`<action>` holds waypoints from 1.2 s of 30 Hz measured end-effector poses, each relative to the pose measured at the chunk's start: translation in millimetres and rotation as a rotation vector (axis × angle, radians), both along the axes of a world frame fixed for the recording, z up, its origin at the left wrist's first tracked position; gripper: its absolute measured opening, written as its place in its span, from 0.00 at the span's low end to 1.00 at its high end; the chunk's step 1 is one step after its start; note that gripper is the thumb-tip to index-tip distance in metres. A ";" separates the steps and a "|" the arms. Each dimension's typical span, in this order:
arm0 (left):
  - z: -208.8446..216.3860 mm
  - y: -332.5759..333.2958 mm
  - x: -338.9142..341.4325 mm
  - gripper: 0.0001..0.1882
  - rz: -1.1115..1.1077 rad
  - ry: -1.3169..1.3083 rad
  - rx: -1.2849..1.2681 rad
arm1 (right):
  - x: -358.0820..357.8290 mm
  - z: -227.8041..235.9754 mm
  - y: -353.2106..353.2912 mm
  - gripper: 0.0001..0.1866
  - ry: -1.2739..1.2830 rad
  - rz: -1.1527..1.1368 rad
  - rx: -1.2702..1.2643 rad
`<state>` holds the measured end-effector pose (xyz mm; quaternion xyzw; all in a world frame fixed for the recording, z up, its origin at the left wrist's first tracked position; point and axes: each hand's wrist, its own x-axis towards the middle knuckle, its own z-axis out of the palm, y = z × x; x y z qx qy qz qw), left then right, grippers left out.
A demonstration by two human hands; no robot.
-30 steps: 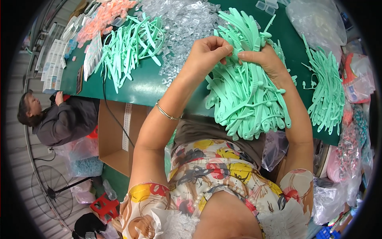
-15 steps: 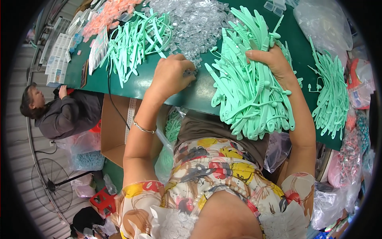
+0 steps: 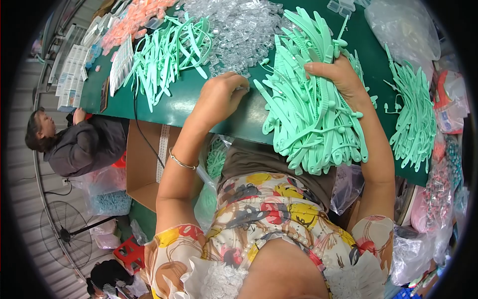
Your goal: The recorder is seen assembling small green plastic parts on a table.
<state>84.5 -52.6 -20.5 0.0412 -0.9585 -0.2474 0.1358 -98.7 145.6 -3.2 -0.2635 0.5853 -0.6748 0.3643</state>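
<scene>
A thick bundle of mint-green toothed plastic straps [image 3: 313, 119] is gripped in my right hand [image 3: 343, 79], its thumb pressed over the straps. The bundle fans out over the front edge of the green table, its lower ends reaching toward my lap. My left hand [image 3: 222, 97] is closed in a pinch above the table, just left of the bundle. Between its fingertips shows a bit of a small clear plastic piece, mostly hidden by the fingers. Right beyond that hand lies a heap of similar clear plastic pieces [image 3: 244, 35].
Loose mint-green straps [image 3: 172, 50] lie left of the clear heap, with orange pieces [image 3: 137, 22] behind. More green straps [image 3: 412, 119] lie at the right edge. A clear bag [image 3: 403, 30] rests at the far right. Below the table stands a cardboard box [image 3: 144, 164]; another person [image 3: 84, 144] sits left.
My left hand has shifted slightly right, and less of the clear plastic shows at its fingertips. My right hand still holds the strap bundle in nearly the same place.
</scene>
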 end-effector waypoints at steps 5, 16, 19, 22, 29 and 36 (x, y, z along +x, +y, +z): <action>6.9 2.9 2.4 0.06 0.136 -0.152 0.348 | -0.6 -1.6 0.6 0.20 -0.019 0.013 -0.014; 2.0 12.9 -8.4 0.06 0.150 -0.073 0.552 | 1.0 -2.2 -1.1 0.24 0.005 0.005 -0.051; 3.6 15.0 2.3 0.07 0.157 -0.190 0.445 | 0.9 1.7 -0.8 0.21 0.011 0.022 -0.020; 0.9 13.1 7.8 0.07 0.035 -0.066 0.314 | -2.8 -2.1 -0.2 0.24 0.033 0.020 -0.005; 6.5 8.5 19.4 0.10 0.037 -0.116 0.049 | 2.2 1.3 -1.0 0.21 -0.029 0.014 -0.010; 2.4 10.3 17.0 0.11 -0.009 -0.101 -0.122 | 1.5 0.3 0.1 0.21 -0.035 0.021 0.003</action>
